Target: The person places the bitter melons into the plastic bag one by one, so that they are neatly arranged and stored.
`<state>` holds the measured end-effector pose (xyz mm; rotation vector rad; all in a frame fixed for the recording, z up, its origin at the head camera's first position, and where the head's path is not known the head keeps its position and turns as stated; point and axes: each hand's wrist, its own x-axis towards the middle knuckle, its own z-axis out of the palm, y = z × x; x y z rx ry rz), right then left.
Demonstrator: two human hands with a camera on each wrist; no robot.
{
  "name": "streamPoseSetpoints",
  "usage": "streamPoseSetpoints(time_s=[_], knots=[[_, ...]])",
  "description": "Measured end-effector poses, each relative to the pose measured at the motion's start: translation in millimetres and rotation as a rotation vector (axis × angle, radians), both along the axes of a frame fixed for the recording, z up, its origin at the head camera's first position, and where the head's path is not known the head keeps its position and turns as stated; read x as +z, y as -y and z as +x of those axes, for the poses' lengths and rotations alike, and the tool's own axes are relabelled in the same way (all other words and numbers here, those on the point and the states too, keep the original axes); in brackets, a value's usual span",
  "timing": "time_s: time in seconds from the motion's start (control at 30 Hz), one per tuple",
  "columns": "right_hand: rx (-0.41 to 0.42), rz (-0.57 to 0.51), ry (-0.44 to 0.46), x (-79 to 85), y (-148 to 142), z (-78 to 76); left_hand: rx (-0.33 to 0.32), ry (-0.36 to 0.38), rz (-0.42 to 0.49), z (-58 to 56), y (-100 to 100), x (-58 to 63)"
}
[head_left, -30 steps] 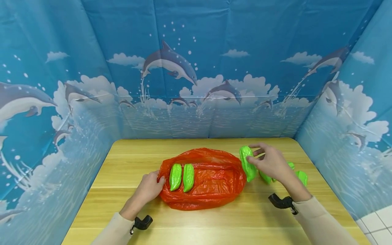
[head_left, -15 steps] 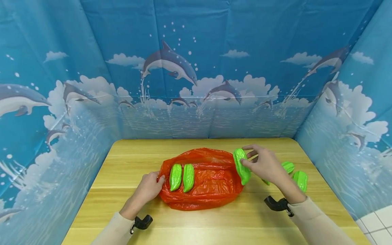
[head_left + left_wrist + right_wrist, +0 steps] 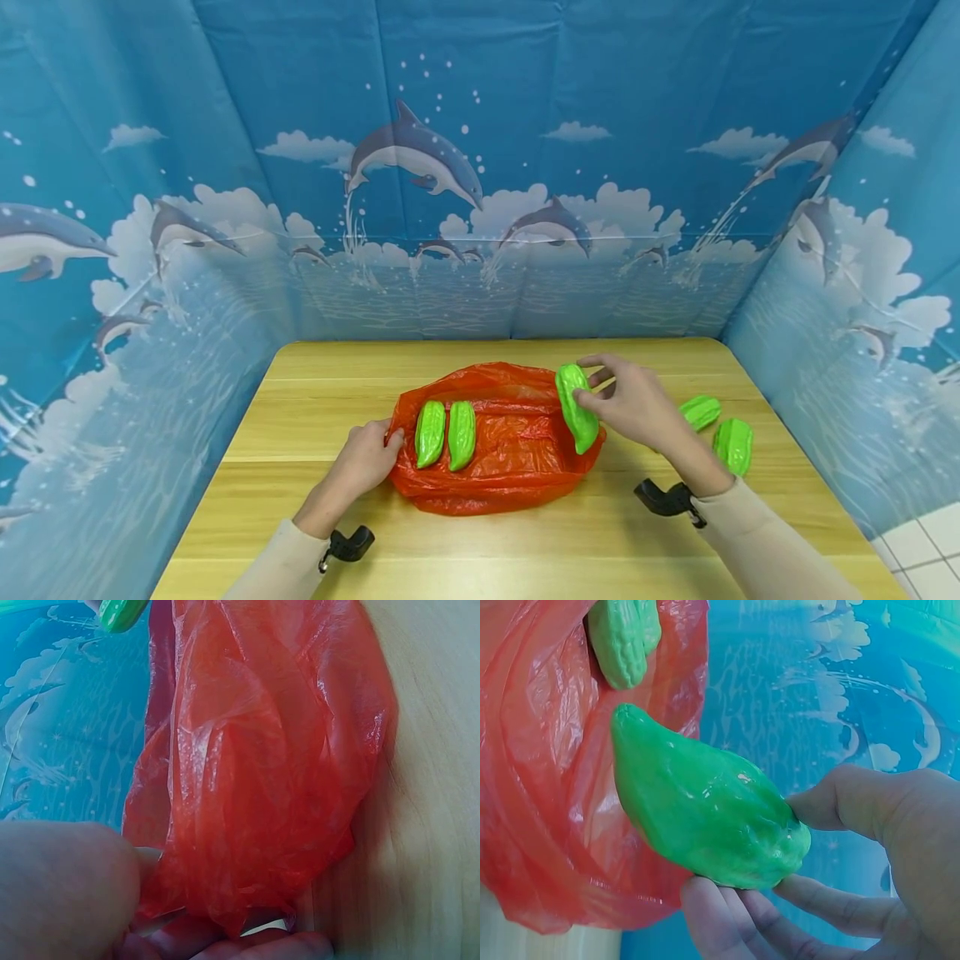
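Observation:
A red plastic bag lies on the table with its mouth spread wide. Two ridged green gourds lie side by side in its left part. My left hand pinches the bag's left rim between thumb and fingers; crumpled film covers some fingertips in the left wrist view. Over the bag's right end, my right hand holds another glossy ridged green gourd by its blunt end. The thumb is on one side, the fingers on the other. Its pointed tip slants down over the bag.
Two more green gourds lie on the wooden table at the right, one partly behind the right hand. A blue dolphin-print curtain encloses the back and sides. Black wrist mounts stick out below both wrists.
My right hand has carried the gourd leftward, from the bag's right edge to above its right end. The gourds at the right show more fully. My left hand has stayed put.

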<state>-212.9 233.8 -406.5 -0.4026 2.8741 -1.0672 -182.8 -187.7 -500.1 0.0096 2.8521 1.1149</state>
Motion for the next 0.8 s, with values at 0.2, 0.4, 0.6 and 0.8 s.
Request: streamPoseSetpoints(time_s=[0.2, 0.4, 0.6, 0.8], knots=[[0.017, -0.018, -0.015, 0.0, 6, -3.8, -0.002, 0.0, -0.009, -0.1, 0, -0.1], [0.023, -0.024, 0.011, -1.9, 13, -8.3, 0.002, 0.006, -0.005, 0.6, 0, 0.0], [0.024, -0.035, 0.037, -4.5, 19, -11.5, 0.005, 0.009, 0.0, 1.0, -1, -0.9], [0.036, -0.047, 0.027, -6.9, 23, -14.2, 0.0, 0.006, 0.003, 1.0, -2, -0.7]])
